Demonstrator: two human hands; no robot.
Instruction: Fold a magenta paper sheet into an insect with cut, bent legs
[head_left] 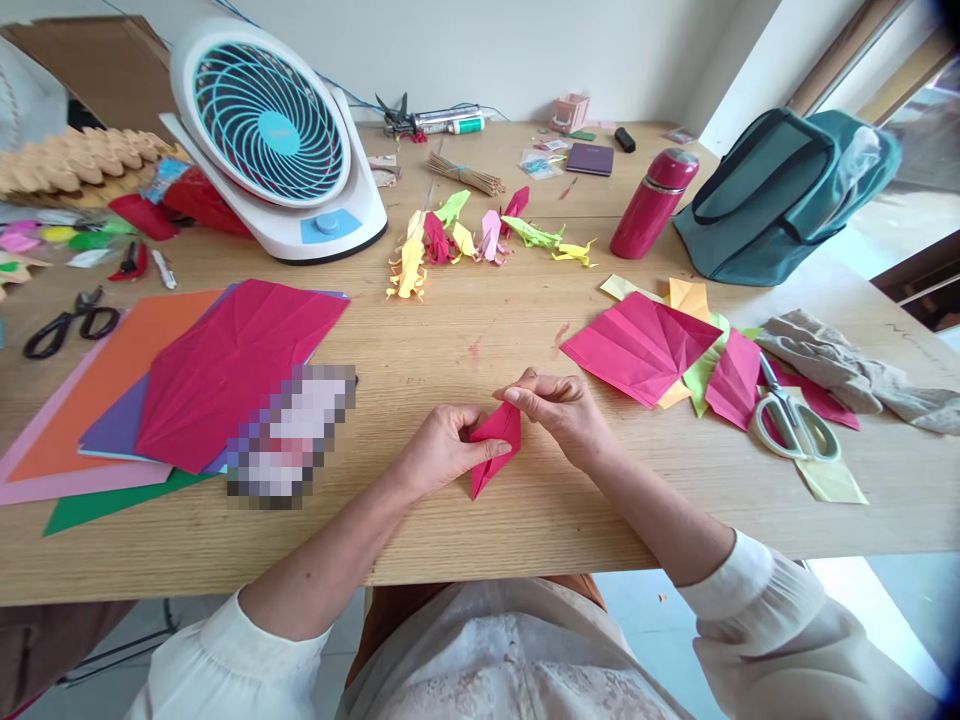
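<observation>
A small folded piece of magenta paper [493, 450] lies on the wooden table [480, 340] near its front edge. My left hand [442, 447] pinches its left side, fingers closed on the paper. My right hand [562, 410] pinches the top right of the same piece, fingertips pressed together on a fold. The paper's pointed lower end sticks out toward me between the hands.
A stack of coloured sheets [187, 380] lies at left, creased paper pieces [660, 350] and white-handled scissors [791, 415] at right. Behind stand a white-and-teal fan [274, 140], several folded paper figures [480, 240], a red flask [651, 205] and a teal bag [780, 190]. Black scissors [67, 325] lie far left.
</observation>
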